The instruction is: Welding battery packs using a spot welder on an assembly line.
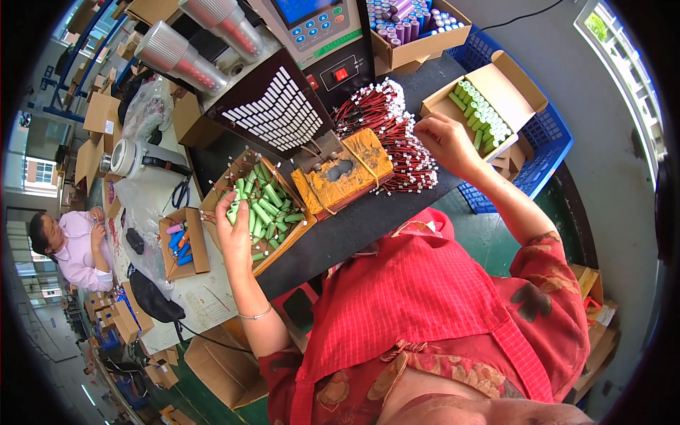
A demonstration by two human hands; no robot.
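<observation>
My left hand (235, 230) rests over a cardboard box (289, 243) filled with green cylindrical battery cells (264, 205) that have thin red-and-black leads. Its thumb and index finger are apart, with green cells showing between them. My right hand (453, 145) is raised beside a heap of red-and-black wire leads (407, 152) with white connectors. Its fingertips are pinched together, and whatever lies between them is too small to make out. Between my hands sits a worn yellow block (343, 173) with a dark hollow, under the spot-welding machine's (273, 106) tip.
Beyond my right hand, an open carton (520, 88) holds bare green cells inside a blue plastic crate (545, 152). A box of purple and blue cells (418, 46) stands behind. At left are a small box of blue cells (198, 244) and a seated person (81, 248).
</observation>
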